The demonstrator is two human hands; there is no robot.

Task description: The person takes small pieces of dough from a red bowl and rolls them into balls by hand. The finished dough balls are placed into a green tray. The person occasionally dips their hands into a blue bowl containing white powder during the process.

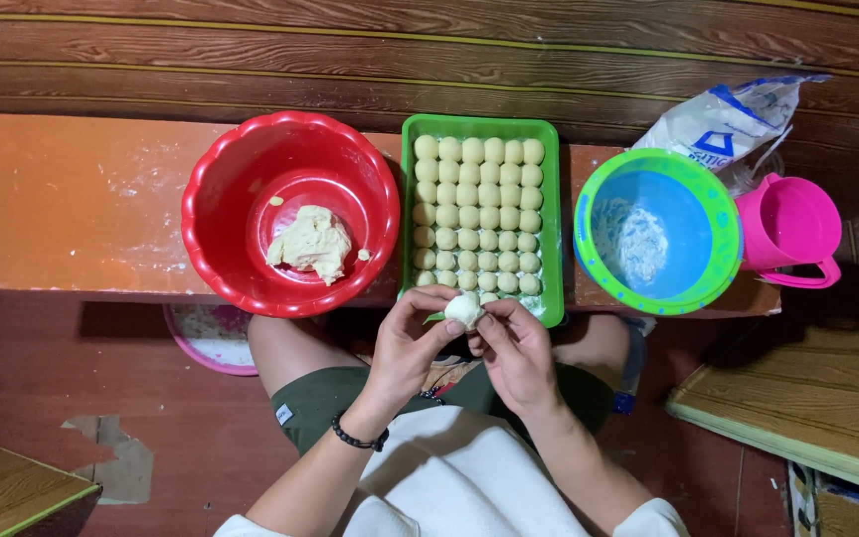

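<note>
An orange wooden bench [72,209] carries a red bowl [213,189], green tray [553,199], blue-green bowl [708,214] and pink jug [792,224]

This looks like a home set up for informal food preparation, with the work done seated low at an orange wooden bench [72,209] on a worn red floor [42,368]. A red plastic basin [226,189] of dough, a green tray [551,189] packed with rows of dough balls [479,214], an opened flour bag [733,119] and a pink plastic jug [792,229] are household wares. Dark wooden wall planks [350,50] run behind the bench.
</note>
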